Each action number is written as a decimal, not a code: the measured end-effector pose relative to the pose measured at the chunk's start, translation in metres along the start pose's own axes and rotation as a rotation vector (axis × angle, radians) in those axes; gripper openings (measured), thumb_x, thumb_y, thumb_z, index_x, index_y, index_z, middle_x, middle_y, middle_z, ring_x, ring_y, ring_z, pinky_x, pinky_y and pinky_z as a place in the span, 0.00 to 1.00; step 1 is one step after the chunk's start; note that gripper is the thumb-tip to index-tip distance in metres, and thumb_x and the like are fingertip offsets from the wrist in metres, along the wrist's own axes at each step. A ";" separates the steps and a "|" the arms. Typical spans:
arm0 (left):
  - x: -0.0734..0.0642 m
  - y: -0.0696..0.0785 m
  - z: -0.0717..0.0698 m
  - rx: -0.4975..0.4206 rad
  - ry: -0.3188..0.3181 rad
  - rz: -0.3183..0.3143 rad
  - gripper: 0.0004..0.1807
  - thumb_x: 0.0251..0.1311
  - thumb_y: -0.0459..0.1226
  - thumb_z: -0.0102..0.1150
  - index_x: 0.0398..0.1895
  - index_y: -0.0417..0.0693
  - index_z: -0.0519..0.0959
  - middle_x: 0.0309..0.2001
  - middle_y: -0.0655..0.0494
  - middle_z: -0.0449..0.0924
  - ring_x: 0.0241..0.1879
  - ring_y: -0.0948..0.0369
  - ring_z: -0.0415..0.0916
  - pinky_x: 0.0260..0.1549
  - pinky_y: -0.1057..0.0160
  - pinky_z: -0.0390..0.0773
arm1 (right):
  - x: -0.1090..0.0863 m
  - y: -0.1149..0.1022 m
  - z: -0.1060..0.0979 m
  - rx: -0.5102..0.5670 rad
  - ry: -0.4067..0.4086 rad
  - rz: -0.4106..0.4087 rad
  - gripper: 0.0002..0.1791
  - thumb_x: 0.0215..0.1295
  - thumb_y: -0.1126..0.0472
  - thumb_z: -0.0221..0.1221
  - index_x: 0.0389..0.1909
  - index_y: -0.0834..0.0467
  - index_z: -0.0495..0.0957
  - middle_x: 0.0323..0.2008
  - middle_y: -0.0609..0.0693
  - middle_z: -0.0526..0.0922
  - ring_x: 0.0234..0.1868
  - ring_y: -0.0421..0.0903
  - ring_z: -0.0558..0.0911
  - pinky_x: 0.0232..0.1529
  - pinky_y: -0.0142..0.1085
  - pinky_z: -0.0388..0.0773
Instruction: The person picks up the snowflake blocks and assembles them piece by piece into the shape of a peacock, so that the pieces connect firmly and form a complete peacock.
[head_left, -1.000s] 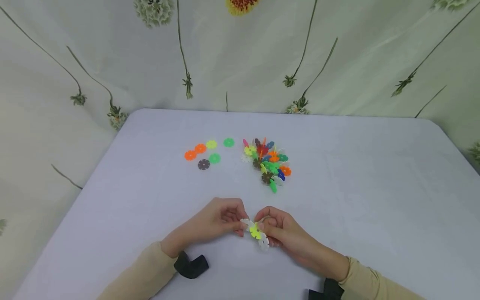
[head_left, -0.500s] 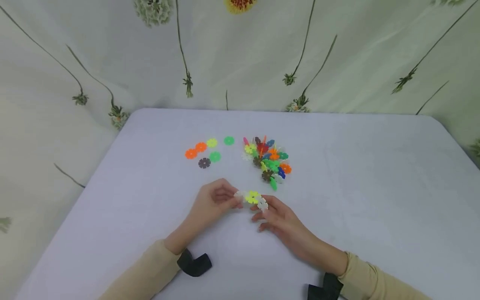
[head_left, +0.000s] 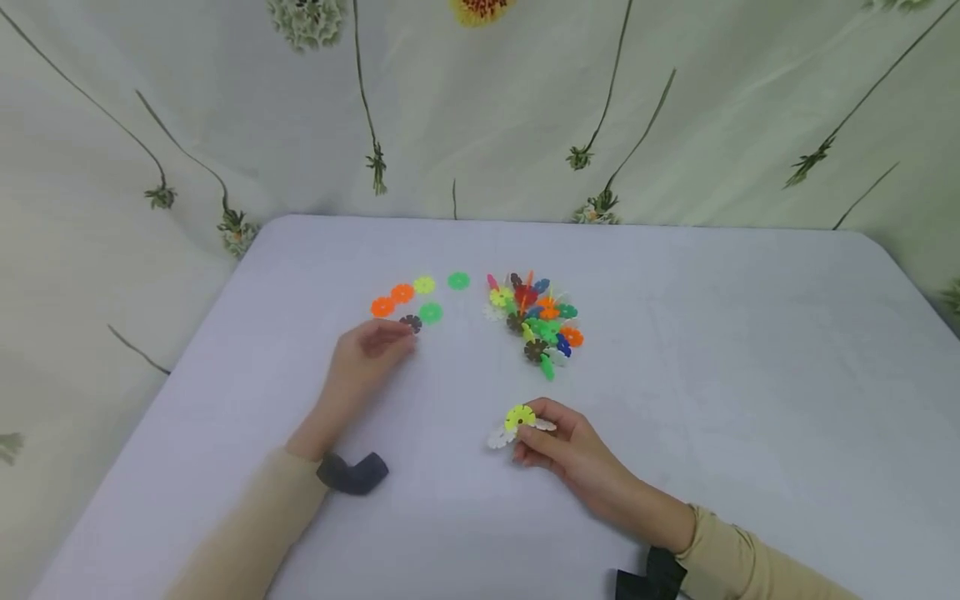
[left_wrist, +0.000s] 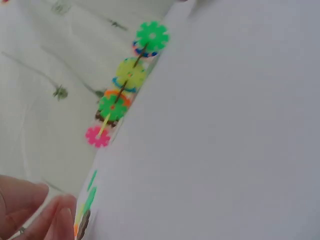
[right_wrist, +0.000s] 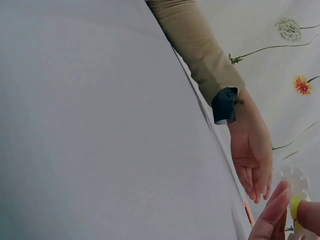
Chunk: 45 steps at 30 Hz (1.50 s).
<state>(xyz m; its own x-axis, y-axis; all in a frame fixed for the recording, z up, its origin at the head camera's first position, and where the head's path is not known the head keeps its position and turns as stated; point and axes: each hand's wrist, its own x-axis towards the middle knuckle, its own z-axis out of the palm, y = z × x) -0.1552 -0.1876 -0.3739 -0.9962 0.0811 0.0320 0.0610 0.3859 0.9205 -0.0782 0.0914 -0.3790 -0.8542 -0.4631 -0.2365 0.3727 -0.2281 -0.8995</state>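
My right hand [head_left: 566, 442] pinches a small chain of interlocking snowflake discs, a yellow disc [head_left: 519, 415] with white discs [head_left: 501, 438] on either side. Thumb and fingers cover part of the chain. My left hand [head_left: 363, 358] reaches over the table's left part, its fingertips at a dark grey disc [head_left: 412, 322] and partly hiding it. In the left wrist view its fingers [left_wrist: 30, 210] are loosely bent beside the loose discs. From the right wrist view, the left hand [right_wrist: 252, 155] shows relaxed fingers with nothing seen between them.
Beyond the grey disc lie loose orange discs [head_left: 392, 301], a yellow disc [head_left: 424, 285] and green discs [head_left: 445, 297]. A multicoloured assembled cluster of discs [head_left: 536, 325] stands right of them on the white table [head_left: 712, 375]. A flowered cloth [head_left: 495, 108] hangs behind.
My left hand has let go of the disc chain and moved left and forward to the grey disc. The right hand keeps the chain, now turned with the yellow disc uppermost.
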 end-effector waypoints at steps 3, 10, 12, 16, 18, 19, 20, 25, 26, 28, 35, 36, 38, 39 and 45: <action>0.011 -0.008 -0.015 0.067 0.070 -0.125 0.18 0.60 0.37 0.60 0.52 0.40 0.75 0.47 0.47 0.77 0.44 0.54 0.76 0.43 0.66 0.75 | 0.000 0.002 -0.001 -0.028 -0.023 -0.005 0.09 0.66 0.68 0.54 0.46 0.65 0.72 0.29 0.52 0.81 0.33 0.43 0.80 0.41 0.35 0.78; 0.033 -0.012 -0.011 0.380 0.050 -0.066 0.18 0.56 0.38 0.62 0.49 0.40 0.78 0.36 0.44 0.75 0.36 0.50 0.71 0.35 0.58 0.70 | 0.000 0.004 -0.003 -0.042 -0.041 -0.020 0.11 0.66 0.69 0.54 0.48 0.68 0.72 0.29 0.53 0.81 0.31 0.43 0.80 0.39 0.34 0.78; 0.036 -0.010 -0.009 0.419 0.052 -0.043 0.14 0.55 0.37 0.61 0.43 0.40 0.79 0.35 0.45 0.75 0.36 0.50 0.70 0.35 0.57 0.68 | 0.001 0.005 -0.002 -0.059 -0.041 -0.020 0.13 0.66 0.68 0.55 0.49 0.69 0.72 0.28 0.53 0.81 0.31 0.43 0.80 0.38 0.34 0.78; 0.035 -0.007 -0.009 0.405 0.056 -0.033 0.11 0.56 0.36 0.61 0.40 0.40 0.77 0.38 0.44 0.76 0.37 0.49 0.72 0.38 0.55 0.70 | 0.002 0.006 -0.003 -0.094 -0.039 -0.015 0.16 0.65 0.68 0.56 0.53 0.68 0.70 0.26 0.53 0.81 0.29 0.43 0.80 0.36 0.33 0.78; 0.037 -0.006 -0.008 0.403 0.048 -0.021 0.14 0.57 0.37 0.61 0.44 0.39 0.76 0.39 0.43 0.76 0.37 0.49 0.72 0.39 0.55 0.70 | 0.002 0.006 -0.003 -0.106 -0.041 -0.013 0.17 0.65 0.68 0.56 0.53 0.67 0.70 0.25 0.53 0.81 0.29 0.43 0.80 0.35 0.32 0.78; 0.038 -0.005 -0.007 0.407 0.041 -0.015 0.16 0.56 0.38 0.62 0.46 0.39 0.76 0.40 0.43 0.76 0.38 0.49 0.72 0.39 0.55 0.70 | 0.002 0.006 -0.004 -0.111 -0.043 -0.015 0.17 0.65 0.68 0.56 0.53 0.67 0.70 0.25 0.54 0.81 0.29 0.43 0.80 0.34 0.32 0.78; 0.040 -0.004 -0.004 0.415 0.027 -0.010 0.19 0.56 0.40 0.62 0.48 0.40 0.76 0.40 0.43 0.76 0.38 0.49 0.72 0.39 0.55 0.71 | 0.003 0.006 -0.004 -0.115 -0.047 -0.018 0.17 0.64 0.68 0.56 0.53 0.67 0.70 0.25 0.54 0.81 0.28 0.43 0.80 0.34 0.32 0.78; 0.049 0.002 0.010 0.460 -0.056 -0.020 0.20 0.53 0.43 0.66 0.47 0.44 0.78 0.39 0.47 0.75 0.38 0.51 0.71 0.36 0.56 0.70 | 0.002 0.008 -0.005 -0.130 -0.061 -0.026 0.17 0.64 0.68 0.56 0.53 0.69 0.69 0.25 0.53 0.81 0.28 0.43 0.80 0.34 0.32 0.78; 0.049 0.003 0.012 0.460 -0.063 -0.022 0.18 0.52 0.43 0.66 0.45 0.45 0.79 0.39 0.48 0.75 0.36 0.52 0.70 0.34 0.57 0.69 | 0.002 0.008 -0.005 -0.130 -0.063 -0.027 0.18 0.64 0.68 0.56 0.53 0.69 0.69 0.25 0.53 0.81 0.28 0.43 0.80 0.34 0.32 0.78; 0.050 0.004 0.015 0.460 -0.064 -0.021 0.15 0.52 0.41 0.67 0.42 0.47 0.79 0.37 0.49 0.75 0.34 0.53 0.68 0.31 0.58 0.67 | 0.002 0.008 -0.006 -0.132 -0.066 -0.027 0.18 0.64 0.68 0.56 0.54 0.68 0.69 0.25 0.53 0.81 0.28 0.43 0.79 0.33 0.31 0.78; 0.046 0.005 0.014 0.366 -0.053 -0.005 0.12 0.52 0.37 0.67 0.37 0.44 0.76 0.35 0.51 0.79 0.33 0.55 0.72 0.34 0.60 0.71 | 0.002 0.007 -0.007 -0.155 -0.096 -0.066 0.19 0.65 0.69 0.55 0.56 0.67 0.67 0.26 0.55 0.79 0.27 0.44 0.79 0.33 0.32 0.78; 0.045 0.005 0.013 0.339 -0.062 0.003 0.11 0.52 0.36 0.67 0.37 0.44 0.77 0.35 0.52 0.80 0.33 0.56 0.74 0.35 0.61 0.72 | 0.002 0.007 -0.007 -0.159 -0.096 -0.067 0.19 0.65 0.69 0.55 0.56 0.67 0.67 0.26 0.56 0.79 0.26 0.44 0.79 0.33 0.33 0.78; 0.040 0.007 0.014 0.261 -0.106 0.031 0.10 0.53 0.35 0.66 0.37 0.44 0.78 0.35 0.53 0.81 0.34 0.58 0.76 0.36 0.62 0.75 | 0.003 0.007 -0.006 -0.164 -0.094 -0.069 0.18 0.65 0.69 0.55 0.55 0.67 0.67 0.26 0.56 0.79 0.26 0.44 0.79 0.33 0.33 0.78; 0.036 0.008 0.015 0.202 -0.147 0.053 0.09 0.54 0.34 0.66 0.38 0.44 0.78 0.35 0.53 0.81 0.34 0.58 0.78 0.37 0.62 0.76 | 0.003 0.007 -0.006 -0.166 -0.094 -0.069 0.18 0.65 0.69 0.55 0.55 0.67 0.67 0.26 0.56 0.79 0.26 0.44 0.79 0.33 0.33 0.78; 0.003 0.018 0.032 -0.169 -0.537 0.118 0.09 0.56 0.29 0.63 0.41 0.38 0.79 0.36 0.48 0.82 0.36 0.52 0.80 0.38 0.57 0.79 | 0.003 0.007 -0.005 -0.194 -0.097 -0.076 0.17 0.66 0.68 0.55 0.54 0.67 0.68 0.25 0.55 0.79 0.26 0.43 0.77 0.32 0.32 0.78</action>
<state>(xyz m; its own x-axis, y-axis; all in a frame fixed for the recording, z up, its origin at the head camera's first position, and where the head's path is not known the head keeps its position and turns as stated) -0.1548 -0.1511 -0.3697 -0.8093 0.5869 -0.0231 0.1154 0.1975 0.9735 -0.0798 0.0926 -0.3878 -0.8350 -0.5329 -0.1370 0.2234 -0.1007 -0.9695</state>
